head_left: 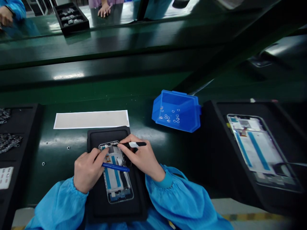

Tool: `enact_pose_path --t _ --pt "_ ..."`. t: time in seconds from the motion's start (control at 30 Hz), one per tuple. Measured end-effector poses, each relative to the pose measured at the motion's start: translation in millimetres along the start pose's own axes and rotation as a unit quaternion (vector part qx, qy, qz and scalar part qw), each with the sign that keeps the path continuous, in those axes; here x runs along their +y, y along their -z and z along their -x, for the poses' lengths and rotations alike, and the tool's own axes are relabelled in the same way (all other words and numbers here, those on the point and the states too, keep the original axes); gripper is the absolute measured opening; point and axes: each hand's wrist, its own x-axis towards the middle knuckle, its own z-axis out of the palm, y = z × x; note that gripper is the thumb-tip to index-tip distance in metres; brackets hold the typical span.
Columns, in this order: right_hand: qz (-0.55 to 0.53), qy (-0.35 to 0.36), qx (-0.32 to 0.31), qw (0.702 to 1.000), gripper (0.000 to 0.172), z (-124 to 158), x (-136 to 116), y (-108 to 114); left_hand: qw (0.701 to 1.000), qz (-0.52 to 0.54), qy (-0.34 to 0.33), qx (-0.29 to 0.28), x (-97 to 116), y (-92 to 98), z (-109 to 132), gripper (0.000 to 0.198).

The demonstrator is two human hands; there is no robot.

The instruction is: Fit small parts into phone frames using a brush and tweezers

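Note:
An opened phone body (122,187) with blue strips lies on a small black tray (97,207) in front of me. My left hand (87,171) is closed round a blue pen-like tool (117,167) that slants across the phone. Its fingertips rest at the phone's upper left part. Between the thumb and fingers of my right hand (146,159) is a slim black tool with a white band (134,144), which looks like tweezers. Its tip is at the phone's top end; whether it grips a part is too small to tell.
A blue bin (177,110) holds several small pieces. Behind the tray lies a pale strip (92,119). Two tiny parts (68,148) sit on the green bench. A compartmented tray (24,127) stands left; another opened phone (261,150) lies right. Co-workers' hands (104,9) show at the back.

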Motion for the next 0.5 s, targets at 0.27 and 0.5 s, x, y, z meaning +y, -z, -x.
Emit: enact_pose_path --t 0.27,0.5 --pt "0.004 0.036 0.018 0.999 0.010 0.6 -0.9 -2.2 1.000 -0.011 -0.015 -0.005 1.5 0.6 -1.2 0.029" --pt "0.013 0.039 0.026 0.999 0.012 1.4 -0.1 -3.2 0.999 -0.025 -0.023 -0.013 1.5 3.0 -3.4 0.031"
